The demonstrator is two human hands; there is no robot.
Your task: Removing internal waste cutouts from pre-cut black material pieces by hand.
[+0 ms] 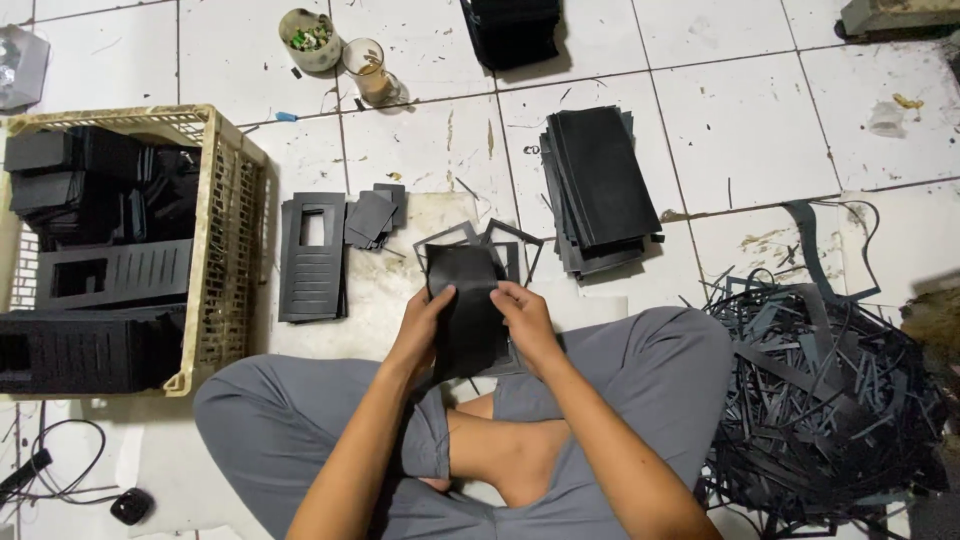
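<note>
Left hand: the left hand [420,325] is closing on the left edge of a black sheet [466,310], thumb lying over the near face and fingers curling behind; the grip is partly closed, not a fist.
Right hand: the right hand [525,318] is pinching the right edge of the same sheet, fingers bent over the front face and nearly shut on it.
Black sheet: it is being held above the lap, between the knees of the seated person, its long axis running away from the body toward the top of the view, with the upper end tilting slightly left. Its upper end is overlapping thin black frame offcuts [500,245] lying on the tiled floor [740,120].
Plastic crate: a cream lattice crate [225,250] is standing at the person's left, holding black slotted panels [110,275] and stacked black pieces.
Slotted panel stack: a small stack of cut panels [312,258], each with a rectangular window and slots, is lying just beside the crate, with small black squares [372,215] at its upper right.
Uncut stack: a pile of plain black sheets [600,190] is lying beyond the right hand, long axis pointing away.
Scrap heap: tangled black strips [820,380] are lying at the person's right.
Cups: a cup [310,40] holding small bits and a glass [368,70] are standing together at the far edge.
</note>
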